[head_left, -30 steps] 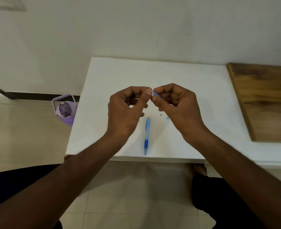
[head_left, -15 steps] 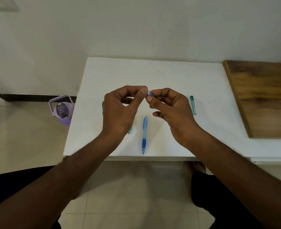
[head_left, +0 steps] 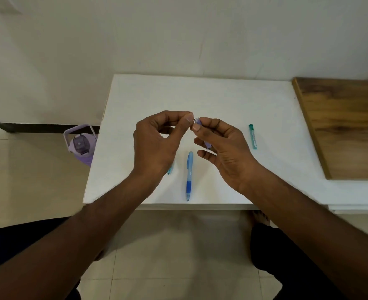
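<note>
We hold a small clear tube [head_left: 203, 135] above the blue pen [head_left: 189, 176], right hand [head_left: 224, 152] curled round it, left hand [head_left: 157, 144] pinching a thin dark stick [head_left: 194, 120] at its top; a green tube [head_left: 252, 136] lies right of the pen on the surface [head_left: 200, 94]

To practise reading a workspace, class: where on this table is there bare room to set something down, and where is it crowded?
Bare: the far strip of the white table along the wall, and the patch between green tube and wooden board. Crowded: the near middle, where left hand, right hand, blue pen and teal piece cluster.
</note>
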{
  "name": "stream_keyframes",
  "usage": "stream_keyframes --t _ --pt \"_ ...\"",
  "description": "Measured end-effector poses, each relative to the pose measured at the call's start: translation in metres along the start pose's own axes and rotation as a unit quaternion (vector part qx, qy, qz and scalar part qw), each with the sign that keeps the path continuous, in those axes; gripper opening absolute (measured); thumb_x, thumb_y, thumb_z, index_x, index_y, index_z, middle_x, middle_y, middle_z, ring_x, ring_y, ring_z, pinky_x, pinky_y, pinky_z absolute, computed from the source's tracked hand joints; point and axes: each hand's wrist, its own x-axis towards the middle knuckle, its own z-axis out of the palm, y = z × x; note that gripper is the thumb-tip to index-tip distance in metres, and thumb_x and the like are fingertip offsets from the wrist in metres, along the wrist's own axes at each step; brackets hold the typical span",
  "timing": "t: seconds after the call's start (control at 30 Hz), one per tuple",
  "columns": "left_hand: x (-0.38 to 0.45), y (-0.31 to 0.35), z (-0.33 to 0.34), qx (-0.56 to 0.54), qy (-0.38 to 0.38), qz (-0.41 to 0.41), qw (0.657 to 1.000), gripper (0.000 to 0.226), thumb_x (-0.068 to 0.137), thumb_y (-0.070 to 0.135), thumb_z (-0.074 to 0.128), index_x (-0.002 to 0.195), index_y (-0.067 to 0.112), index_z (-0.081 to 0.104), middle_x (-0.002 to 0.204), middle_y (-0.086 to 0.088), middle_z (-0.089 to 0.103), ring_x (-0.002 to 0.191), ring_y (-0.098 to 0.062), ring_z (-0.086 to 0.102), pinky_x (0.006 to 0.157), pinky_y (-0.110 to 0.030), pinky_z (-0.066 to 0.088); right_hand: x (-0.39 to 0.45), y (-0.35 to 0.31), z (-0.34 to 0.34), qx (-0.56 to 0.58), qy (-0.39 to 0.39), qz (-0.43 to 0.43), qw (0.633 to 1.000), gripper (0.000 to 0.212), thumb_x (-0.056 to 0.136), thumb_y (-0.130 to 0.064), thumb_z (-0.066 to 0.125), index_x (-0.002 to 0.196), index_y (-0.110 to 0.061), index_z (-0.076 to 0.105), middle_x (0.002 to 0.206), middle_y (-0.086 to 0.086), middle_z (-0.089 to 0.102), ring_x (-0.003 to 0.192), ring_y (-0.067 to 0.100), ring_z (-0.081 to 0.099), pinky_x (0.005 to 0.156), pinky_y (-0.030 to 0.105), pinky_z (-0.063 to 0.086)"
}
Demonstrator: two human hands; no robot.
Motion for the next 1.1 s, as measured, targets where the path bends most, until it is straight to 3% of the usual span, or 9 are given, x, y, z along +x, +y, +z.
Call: stream_keyframes --t 0.4,0.53,0.63,0.83,0.9,0.97,1.03,1.1 --pt "0.001 0.0 0.0 0.028 -0.007 0.003 1.0 0.003 0.094 0.053 0.073 0.095 0.055 0.071 0.091 0.039 0.072 0.092 0.001 0.071 0.078 -0.009 0.054 0.002 0.003 0.001 0.031 -0.002 0.036 0.999 0.016 0.088 -0.032 0.08 0.104 -0.029 0.08 0.105 -0.01 0.082 0.101 0.017 0.077 0.079 0.03 0.061" --pt "0.002 -0.001 0.0 0.009 0.001 -0.014 1.0 0.009 0.095 0.051 0.072 0.1 0.044 0.075 0.095 0.027 0.077 0.095 -0.007 0.072 0.084 -0.022 0.059 0.002 0.004 0.0 0.016 -0.002 0.035 0.999 0.013 0.088 -0.029 0.081 0.101 -0.029 0.08 0.102 -0.009 0.082 0.1 0.017 0.076 0.08 0.03 0.061" --pt "0.006 0.002 -0.005 -0.003 0.009 -0.007 1.0 0.016 0.098 0.046 0.069 0.106 0.033 0.075 0.101 0.016 0.077 0.093 -0.017 0.072 0.078 -0.032 0.063 0.002 0.006 -0.003 -0.021 -0.011 0.028 0.999 0.011 0.088 -0.029 0.081 0.099 -0.028 0.079 0.1 -0.011 0.082 0.093 0.012 0.076 0.08 0.029 0.059" --pt "0.025 0.012 -0.022 -0.038 0.06 -0.007 0.997 0.012 0.101 0.037 0.068 0.104 0.027 0.075 0.097 0.012 0.081 0.085 -0.015 0.075 0.067 -0.021 0.056 0.005 0.01 -0.035 -0.12 0.031 -0.024 0.992 0.017 0.086 -0.033 0.085 0.101 -0.027 0.08 0.09 -0.012 0.081 0.081 -0.001 0.072 0.078 0.03 0.06" --pt "0.025 0.01 -0.023 -0.031 0.054 -0.02 0.998 0.013 0.1 0.038 0.069 0.104 0.028 0.076 0.095 0.013 0.081 0.084 -0.011 0.074 0.069 -0.023 0.055 0.01 0.012 -0.056 -0.212 0.097 -0.066 0.97 0.023 0.085 -0.039 0.086 0.104 -0.028 0.079 0.09 -0.011 0.081 0.082 0.0 0.074 0.074 0.021 0.058" --pt "0.021 0.005 -0.02 -0.017 0.031 -0.033 0.999 0.016 0.1 0.038 0.069 0.109 0.028 0.077 0.096 0.014 0.08 0.084 -0.006 0.073 0.073 -0.026 0.057 0.015 0.016 -0.078 -0.354 0.149 -0.118 0.916 0.025 0.087 -0.044 0.084 0.106 -0.028 0.078 0.085 -0.013 0.079 0.078 0.0 0.075 0.073 0.013 0.057" --pt "0.017 0.0 -0.015 0.0 0.002 -0.043 0.999 0.016 0.1 0.039 0.07 0.113 0.031 0.076 0.096 0.015 0.08 0.086 -0.005 0.073 0.077 -0.028 0.06 0.017 0.021 -0.092 -0.446 0.161 -0.151 0.867 0.022 0.091 -0.042 0.081 0.103 -0.024 0.08 0.083 -0.014 0.077 0.071 0.003 0.073 0.077 0.017 0.058" --pt "0.014 -0.003 -0.01 0.013 -0.03 -0.048 0.998 0.015 0.1 0.038 0.071 0.114 0.035 0.074 0.095 0.016 0.079 0.085 -0.006 0.073 0.075 -0.026 0.061 0.019 0.025 -0.098 -0.482 0.167 -0.161 0.845 0.019 0.092 -0.04 0.08 0.097 -0.022 0.079 0.078 -0.014 0.073 0.065 -0.001 0.069 0.075 0.013 0.054"
